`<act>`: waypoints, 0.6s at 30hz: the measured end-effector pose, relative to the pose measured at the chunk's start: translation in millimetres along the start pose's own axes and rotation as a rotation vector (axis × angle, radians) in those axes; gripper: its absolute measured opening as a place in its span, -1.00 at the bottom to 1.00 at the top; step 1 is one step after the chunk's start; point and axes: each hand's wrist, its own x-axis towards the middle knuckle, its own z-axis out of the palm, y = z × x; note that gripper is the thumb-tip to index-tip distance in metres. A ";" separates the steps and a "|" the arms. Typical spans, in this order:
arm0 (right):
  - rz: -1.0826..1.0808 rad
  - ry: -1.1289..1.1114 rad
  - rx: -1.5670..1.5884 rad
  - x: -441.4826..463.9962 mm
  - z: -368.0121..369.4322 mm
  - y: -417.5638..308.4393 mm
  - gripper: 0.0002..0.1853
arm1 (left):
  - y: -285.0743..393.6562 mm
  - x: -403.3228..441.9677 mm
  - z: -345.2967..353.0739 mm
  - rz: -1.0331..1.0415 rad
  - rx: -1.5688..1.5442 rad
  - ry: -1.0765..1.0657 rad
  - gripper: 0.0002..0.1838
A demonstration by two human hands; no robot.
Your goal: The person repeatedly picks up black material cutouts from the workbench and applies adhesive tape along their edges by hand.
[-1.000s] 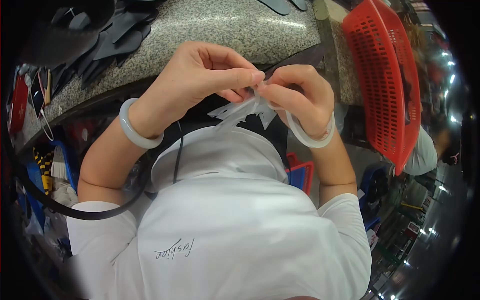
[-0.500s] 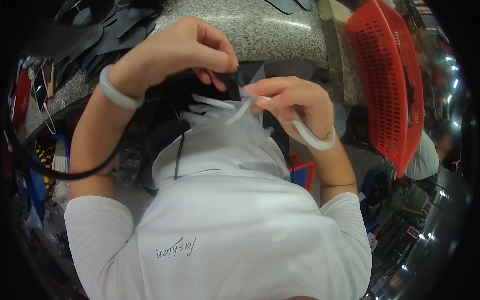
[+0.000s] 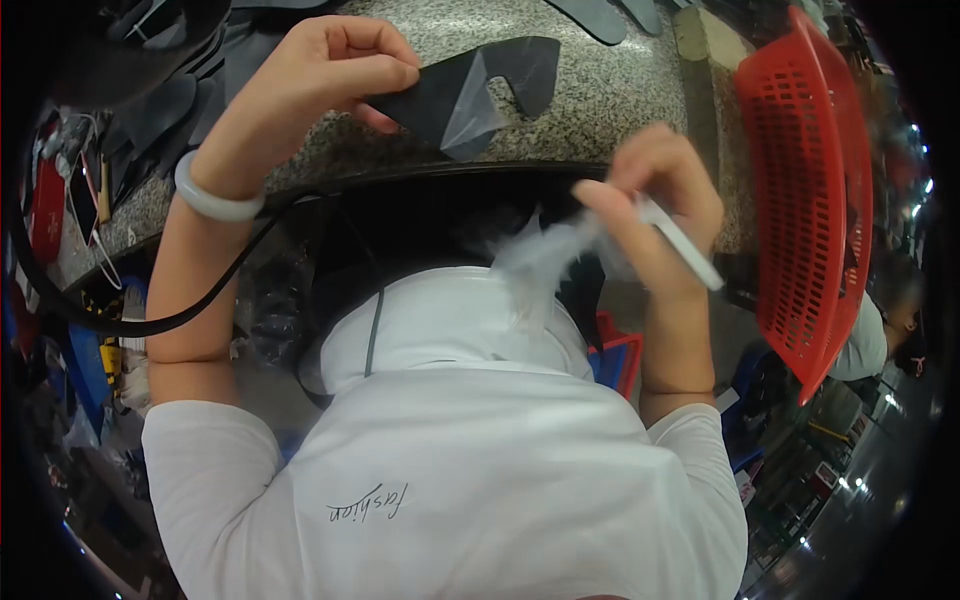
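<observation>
Firstly, far left: phone (image 3: 83, 190), light cord hanging off it. Next, dark flat pieces (image 3: 160, 112), heaped on the speckled tabletop (image 3: 600, 100). Then the left hand (image 3: 325, 75), pale bangle (image 3: 218, 203) at its wrist: thumb and fingers pinch one end of a dark notched piece (image 3: 425, 105), held out over the tabletop's near edge. On that piece, one translucent patch (image 3: 470, 112); stuck or merely lying there, cannot tell. Centre: clear film strips (image 3: 545, 260), wispy and blurred, hanging before the white shirt (image 3: 480, 440). Right of these, the right hand (image 3: 668, 195), fingers curled about the bundle, white band (image 3: 690, 250) at the wrist. Lastly, red basket (image 3: 805, 220), upended beside the tabletop. Risks, by judgement: one-ended pinch could let the notched piece swing or drop; loose strips could scatter into the lap, or snag if the grasp slackens
</observation>
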 end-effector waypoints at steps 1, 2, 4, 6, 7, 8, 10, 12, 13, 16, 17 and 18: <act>-0.099 -0.043 -0.093 7.4 5.8 3.0 -0.67 | 2.5 0.3 9.1 0.035 -0.024 0.005 -0.87; -0.088 -0.043 -0.095 12.6 12.6 1.0 -0.67 | 9.3 -3.0 22.7 0.108 -0.013 0.064 -0.94; 0.233 0.029 -0.079 22.6 24.9 -2.7 -0.64 | 6.9 -0.3 28.6 0.143 -0.061 0.039 -0.91; 0.252 0.087 0.003 29.3 37.1 8.3 -0.64 | 3.4 1.7 34.7 0.203 -0.073 0.039 -0.91; 0.261 0.136 0.091 31.3 40.9 12.5 -0.61 | 1.8 1.2 39.6 0.200 -0.075 0.032 -0.91; 0.257 0.081 0.066 33.3 41.6 10.3 -0.65 | 0.1 -0.3 45.9 0.232 -0.124 0.042 -0.90; 0.282 0.057 0.091 35.0 46.3 12.1 -0.65 | -6.2 -0.6 50.0 0.254 -0.223 0.038 -0.87; 0.290 0.023 0.118 38.1 50.6 14.5 -0.65 | -3.8 -1.6 50.1 0.207 -0.296 0.035 -0.84; 0.274 0.004 0.145 38.1 53.7 16.9 -0.67 | -2.1 -2.0 50.1 0.164 -0.368 0.032 -0.82; 0.254 -0.057 0.167 38.7 60.9 17.5 -0.69 | 0.5 0.7 52.3 0.136 -0.211 0.078 -0.73; 0.255 -0.085 0.154 37.8 62.0 16.4 -0.70 | -3.0 1.5 51.6 0.137 -0.214 0.087 -0.73; 0.240 -0.069 0.224 36.5 65.3 15.6 -0.70 | -8.5 3.4 52.4 0.121 -0.217 0.087 -0.68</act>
